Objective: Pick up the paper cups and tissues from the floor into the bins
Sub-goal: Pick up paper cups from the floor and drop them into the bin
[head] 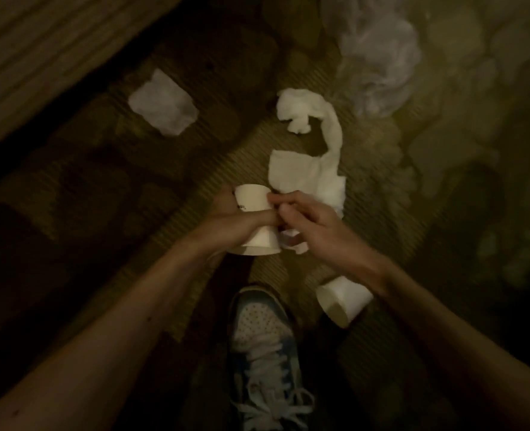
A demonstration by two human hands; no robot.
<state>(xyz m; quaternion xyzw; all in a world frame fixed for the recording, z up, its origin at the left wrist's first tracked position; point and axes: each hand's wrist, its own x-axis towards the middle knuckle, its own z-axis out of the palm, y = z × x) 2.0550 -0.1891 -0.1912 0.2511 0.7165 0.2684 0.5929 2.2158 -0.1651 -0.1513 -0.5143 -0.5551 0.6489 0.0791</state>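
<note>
Two paper cups (254, 200), as they appear, are held one above the other in the left hand (232, 223) at the centre of the frame, with its fingers curled round them. Just beside them, the near end of a long tissue (307, 178) is pinched between the thumb and fingertips of the right hand (316, 227). The rest of the strip lies across the floor (195, 169) towards the upper middle. The gathering step is judged to be in hand, with litter collected before any trip to a bin; no bin is seen. A third cup (343, 301) lies on its side at lower right, under the right forearm. A crumpled tissue (164, 102) lies at upper left, well apart from both hands. The next move is likely to call for the long tissue to be lifted clear or bunched, perhaps against the cups, so that a hand is freed for the rest. A laced shoe (263, 337) is seen at the bottom and a pale plastic bag (379, 57) at upper right. Small dark marks are visible on the upper cup, but nothing can be read and no brand is made out.
</note>
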